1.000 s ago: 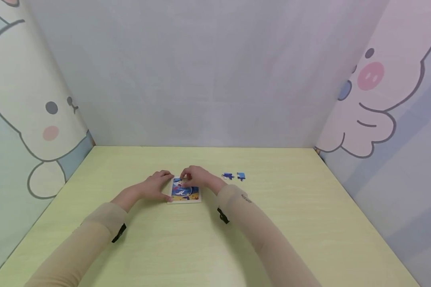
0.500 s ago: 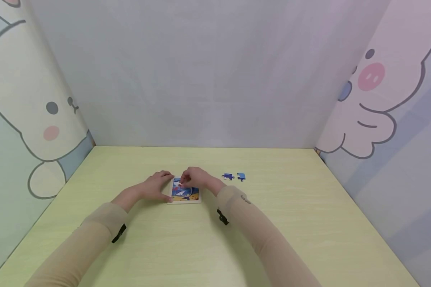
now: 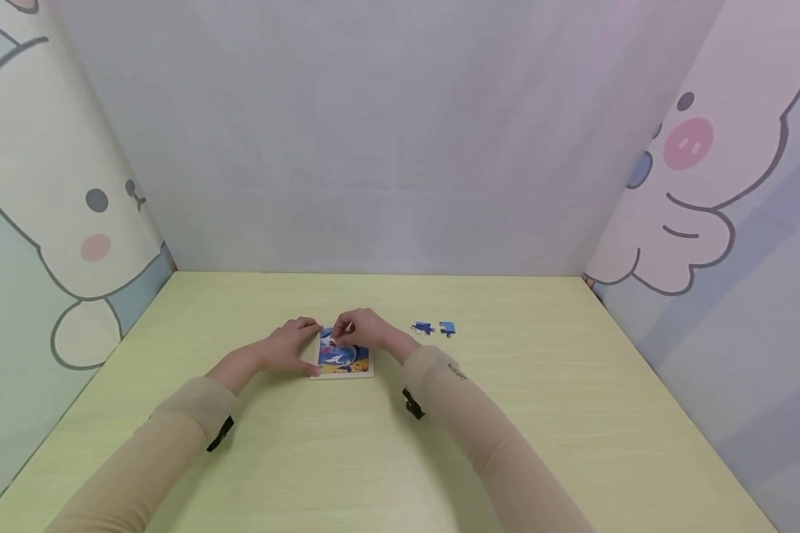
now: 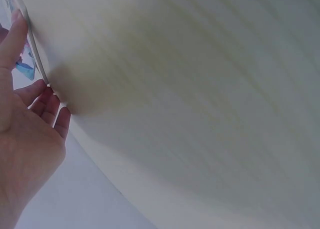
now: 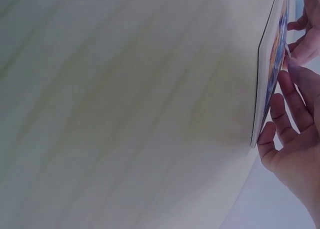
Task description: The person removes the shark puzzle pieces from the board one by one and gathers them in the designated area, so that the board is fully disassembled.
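A small picture jigsaw board [image 3: 344, 375] with a white frame lies on the table, showing a blue sea scene above an orange strip. Along its left side, my left hand [image 3: 284, 349] holds the frame, thumb at the near corner and fingers at the far corner. Over the board's upper part, my right hand [image 3: 367, 329] pinches a puzzle piece [image 5: 288, 50] between thumb and index finger, seen edge-on in the right wrist view. Its other fingers reach down to the board's edge. The right hand hides the upper right of the picture.
Two loose puzzle pieces lie right of the board: a dark blue one [image 3: 423, 328] and a lighter blue one [image 3: 447, 328]. The pale yellow table [image 3: 540, 385] ends at a grey cloth backdrop [image 3: 393, 148], with cartoon-printed cloth on both sides.
The right hand's fingertips have shifted slightly over the upper left of the picture. The left hand and the loose pieces stay where they were.
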{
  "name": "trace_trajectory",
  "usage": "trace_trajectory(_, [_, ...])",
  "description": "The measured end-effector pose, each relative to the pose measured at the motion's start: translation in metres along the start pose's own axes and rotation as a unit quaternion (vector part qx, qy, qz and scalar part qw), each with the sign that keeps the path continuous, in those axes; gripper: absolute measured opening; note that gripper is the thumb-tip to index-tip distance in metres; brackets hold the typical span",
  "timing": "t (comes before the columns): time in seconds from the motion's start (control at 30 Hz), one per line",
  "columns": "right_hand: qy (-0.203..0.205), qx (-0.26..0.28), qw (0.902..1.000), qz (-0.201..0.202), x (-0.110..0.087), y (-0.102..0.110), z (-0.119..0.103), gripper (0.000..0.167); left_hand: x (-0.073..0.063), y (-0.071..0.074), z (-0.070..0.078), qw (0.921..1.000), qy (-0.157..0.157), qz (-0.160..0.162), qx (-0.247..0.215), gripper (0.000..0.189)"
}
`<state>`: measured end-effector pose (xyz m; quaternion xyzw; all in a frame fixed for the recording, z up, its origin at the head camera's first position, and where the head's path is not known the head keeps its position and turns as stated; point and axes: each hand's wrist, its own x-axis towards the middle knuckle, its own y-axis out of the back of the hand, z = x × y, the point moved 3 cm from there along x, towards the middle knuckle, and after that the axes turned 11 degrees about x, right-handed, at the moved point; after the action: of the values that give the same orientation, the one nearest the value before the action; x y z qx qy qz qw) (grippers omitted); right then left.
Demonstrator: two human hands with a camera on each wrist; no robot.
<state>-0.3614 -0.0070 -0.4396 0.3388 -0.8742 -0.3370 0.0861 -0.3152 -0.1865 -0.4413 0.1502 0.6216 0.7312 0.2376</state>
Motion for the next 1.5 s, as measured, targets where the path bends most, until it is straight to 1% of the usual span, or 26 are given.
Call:
trace_trajectory(0.17, [0.005,0.004,0.9999,0.008,0.0,0.0,-0.003,0.009,0.0,0.0,-0.001,1.0,-0.001,0.0,-0.001,0.092])
trace_trajectory(0.27, [-0.005,0.014,0.9998,0.016,0.001,0.0,-0.004,0.016,0.0,-0.001,-0.002,1.0,0.003,-0.004,-0.001,0.093])
trace_trajectory(0.4, [-0.02,0.021,0.9994,0.021,0.003,-0.001,-0.004,0.024,0.001,-0.002,-0.002,1.0,-0.001,-0.001,0.004,0.094])
trace_trajectory(0.63, [-0.035,0.026,0.9985,0.034,0.006,-0.003,-0.001,0.018,0.0,-0.002,-0.002,1.0,0.001,-0.003,-0.002,0.093])
trace_trajectory(0.87, [-0.036,0.041,0.9975,0.046,0.004,-0.002,-0.001,0.017,-0.001,0.0,0.0,1.0,0.001,-0.002,0.003,0.092])
trace_trajectory(1.07, [-0.021,0.039,0.9981,0.042,0.002,0.0,-0.001,0.018,-0.001,-0.001,-0.001,1.0,0.003,-0.006,0.0,0.093])
trace_trajectory(1.23, [-0.01,0.04,0.9985,0.036,-0.002,0.008,0.001,0.02,-0.001,-0.001,-0.002,1.0,0.003,-0.007,0.003,0.093])
trace_trajectory(1.5, [-0.006,0.052,0.9986,0.005,-0.01,0.026,0.011,0.02,-0.001,0.001,-0.001,1.0,0.004,-0.005,-0.001,0.092])
